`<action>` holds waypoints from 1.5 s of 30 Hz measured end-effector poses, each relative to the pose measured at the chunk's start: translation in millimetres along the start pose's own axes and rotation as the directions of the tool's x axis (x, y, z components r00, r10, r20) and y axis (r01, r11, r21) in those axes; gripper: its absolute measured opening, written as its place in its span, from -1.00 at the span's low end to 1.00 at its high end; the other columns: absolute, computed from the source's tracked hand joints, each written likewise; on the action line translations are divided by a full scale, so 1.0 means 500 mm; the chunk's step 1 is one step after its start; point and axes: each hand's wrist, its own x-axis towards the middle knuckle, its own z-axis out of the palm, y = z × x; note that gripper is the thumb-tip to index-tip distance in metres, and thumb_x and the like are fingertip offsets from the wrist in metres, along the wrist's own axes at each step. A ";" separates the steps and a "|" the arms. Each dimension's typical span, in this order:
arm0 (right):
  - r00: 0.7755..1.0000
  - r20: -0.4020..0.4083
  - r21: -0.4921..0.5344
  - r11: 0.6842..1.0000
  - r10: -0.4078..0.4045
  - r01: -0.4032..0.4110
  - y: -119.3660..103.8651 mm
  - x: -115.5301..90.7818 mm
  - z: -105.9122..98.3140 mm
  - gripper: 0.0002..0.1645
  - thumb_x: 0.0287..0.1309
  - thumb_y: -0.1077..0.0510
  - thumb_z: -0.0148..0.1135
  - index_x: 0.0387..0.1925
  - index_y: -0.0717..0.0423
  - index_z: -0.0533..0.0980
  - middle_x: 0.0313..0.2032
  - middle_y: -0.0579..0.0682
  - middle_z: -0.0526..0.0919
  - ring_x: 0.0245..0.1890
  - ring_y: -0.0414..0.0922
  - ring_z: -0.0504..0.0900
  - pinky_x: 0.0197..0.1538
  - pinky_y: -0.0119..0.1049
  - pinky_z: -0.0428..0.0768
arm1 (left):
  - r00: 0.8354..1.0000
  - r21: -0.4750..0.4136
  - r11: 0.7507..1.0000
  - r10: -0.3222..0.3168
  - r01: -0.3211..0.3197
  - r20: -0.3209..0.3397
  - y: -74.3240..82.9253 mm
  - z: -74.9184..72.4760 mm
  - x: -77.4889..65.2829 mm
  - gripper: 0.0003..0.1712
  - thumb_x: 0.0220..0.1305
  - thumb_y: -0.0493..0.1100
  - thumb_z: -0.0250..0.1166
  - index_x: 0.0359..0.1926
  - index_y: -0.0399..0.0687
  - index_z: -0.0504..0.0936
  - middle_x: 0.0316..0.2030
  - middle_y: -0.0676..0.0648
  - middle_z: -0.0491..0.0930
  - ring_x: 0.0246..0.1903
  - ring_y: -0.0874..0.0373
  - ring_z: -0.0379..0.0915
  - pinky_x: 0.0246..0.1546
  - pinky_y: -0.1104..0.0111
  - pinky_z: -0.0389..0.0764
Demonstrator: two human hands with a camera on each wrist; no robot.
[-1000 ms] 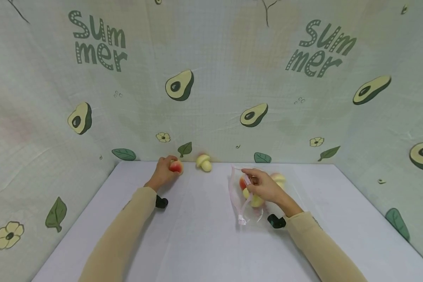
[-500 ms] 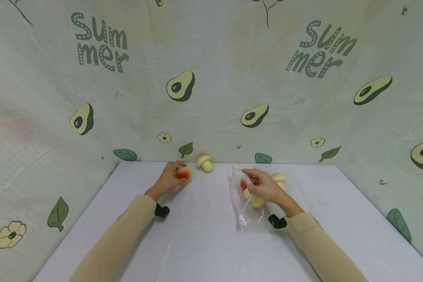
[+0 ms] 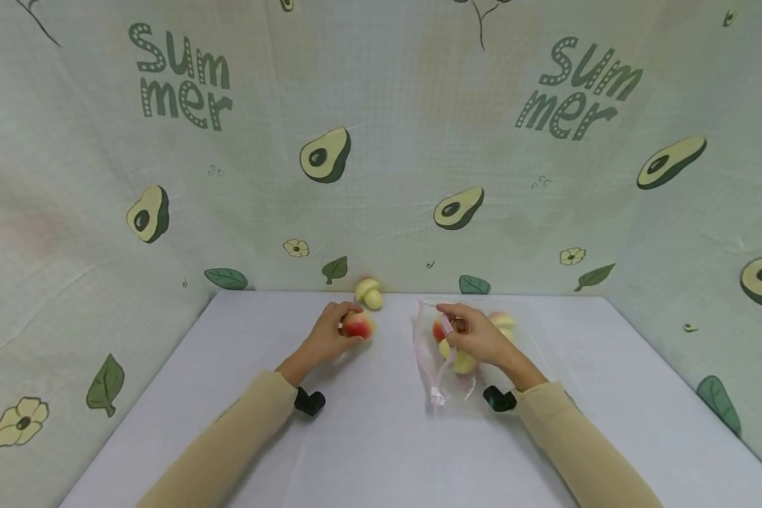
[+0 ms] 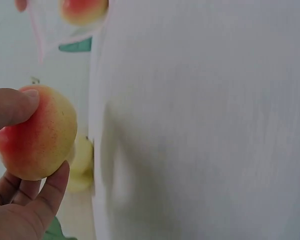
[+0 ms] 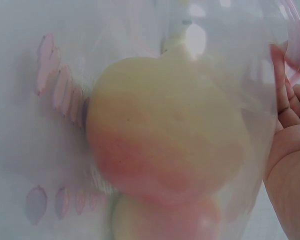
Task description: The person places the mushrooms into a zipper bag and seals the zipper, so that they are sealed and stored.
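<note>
My left hand [image 3: 333, 331] pinches a red-and-yellow peach [image 3: 359, 326] between thumb and fingers, left of the bag. The left wrist view shows the peach [image 4: 45, 135] close up, with the thumb on its red side and fingertips beneath it. My right hand [image 3: 479, 335] pinches the pink edge of a clear zip bag [image 3: 422, 353], whose mouth faces left. Inside are a red-and-yellow fruit [image 3: 439, 330] and pale yellow pieces [image 3: 464, 363], partly hidden by that hand. Through the plastic, the right wrist view shows a large blushed yellow fruit [image 5: 165, 130].
A pale yellow mushroom-shaped piece [image 3: 370, 294] stands at the back edge of the white table [image 3: 368, 437], behind the peach. A cloth printed with avocados [image 3: 325, 155] hangs behind and at both sides. Black wrist cameras sit under both wrists.
My left hand has carried the peach rightward and nearer, from the back left toward the bag's mouth. The right hand and the bag have stayed in place.
</note>
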 end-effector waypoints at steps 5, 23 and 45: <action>1.000 0.004 0.021 1.000 0.007 -0.007 0.004 0.002 0.002 -0.40 0.08 0.49 0.10 0.22 0.45 0.32 -0.29 0.18 0.43 -0.51 -0.20 0.36 -0.50 -0.46 0.39 | 0.999 -0.033 0.999 0.028 -0.027 0.028 0.022 0.030 -0.012 -0.43 -0.02 -0.31 0.49 0.04 -0.01 0.49 -0.21 -0.07 0.35 -0.21 0.11 0.31 -0.26 0.39 0.51; 1.000 -0.001 -0.030 0.999 0.019 -0.019 -0.008 -0.001 0.002 -0.39 0.07 0.47 0.12 0.22 0.41 0.34 -0.32 0.15 0.43 -0.46 -0.13 0.38 -0.48 -0.44 0.40 | 0.997 -0.076 0.997 0.032 -0.026 0.076 0.095 0.119 -0.014 -0.44 0.03 -0.23 0.48 0.08 0.03 0.48 -0.17 -0.04 0.35 -0.20 0.14 0.30 -0.24 0.41 0.48; 1.000 -0.014 -0.001 1.000 -0.015 0.015 0.075 0.019 0.007 -0.36 0.04 0.44 0.12 0.24 0.33 0.35 -0.34 0.07 0.42 -0.50 -0.12 0.40 -0.54 -0.43 0.40 | 0.999 -0.083 0.996 -0.029 0.033 0.046 0.130 0.181 -0.005 -0.44 0.01 -0.19 0.49 0.06 0.03 0.50 -0.20 -0.03 0.37 -0.20 0.15 0.31 -0.11 0.30 0.44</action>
